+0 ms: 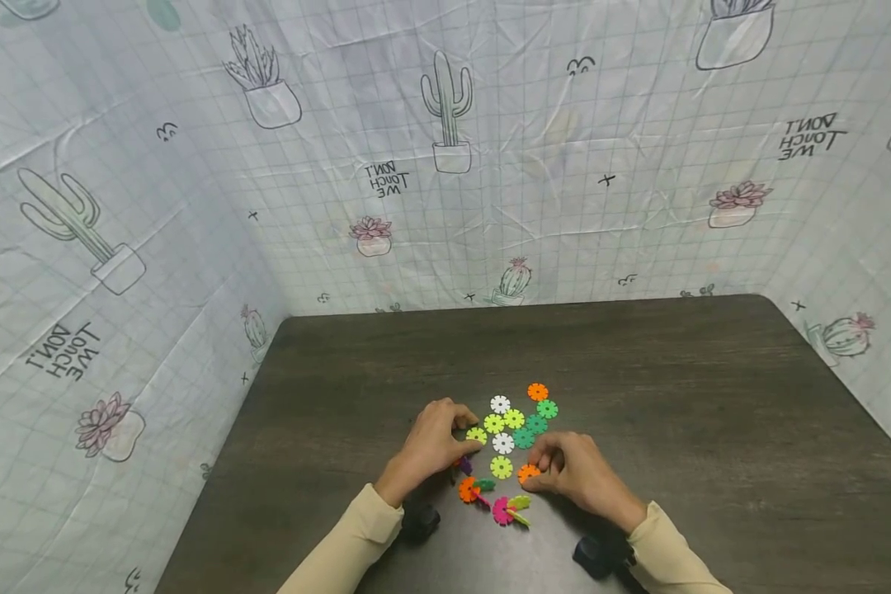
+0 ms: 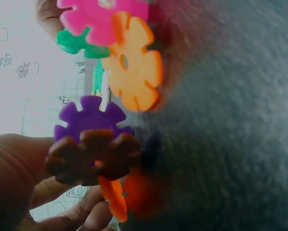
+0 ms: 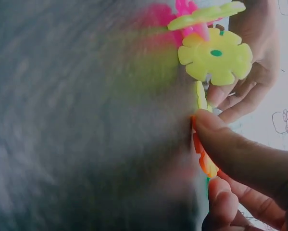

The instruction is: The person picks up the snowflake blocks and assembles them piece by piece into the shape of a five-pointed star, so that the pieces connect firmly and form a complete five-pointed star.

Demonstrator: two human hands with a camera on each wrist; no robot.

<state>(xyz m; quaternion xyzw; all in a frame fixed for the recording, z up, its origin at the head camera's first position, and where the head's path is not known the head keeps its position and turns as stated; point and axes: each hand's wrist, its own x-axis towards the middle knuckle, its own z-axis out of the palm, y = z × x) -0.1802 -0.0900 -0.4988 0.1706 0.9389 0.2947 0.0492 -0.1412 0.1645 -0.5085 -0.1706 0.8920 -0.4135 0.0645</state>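
My left hand (image 1: 434,439) is at the left end of a flat patch of notched plastic discs, its thumb and forefinger at the edges of a yellow-green disc (image 1: 476,436). My right hand (image 1: 575,470) pinches an orange notched disc (image 1: 529,473), which the right wrist view shows under the thumb (image 3: 216,130). Between the hands lie a yellow-green disc (image 1: 501,467) and a white disc (image 1: 503,443). Beyond them are a green disc (image 1: 536,424), another white disc (image 1: 500,404) and an orange disc (image 1: 538,392).
Joined disc clusters stand nearer me: a pink one with yellow-green discs (image 1: 502,511), and an orange one with green and pink (image 1: 469,490). By the left wrist is a purple disc (image 2: 92,115) with brown and orange ones. The dark table (image 1: 676,371) meets a cactus-print cloth (image 1: 535,206).
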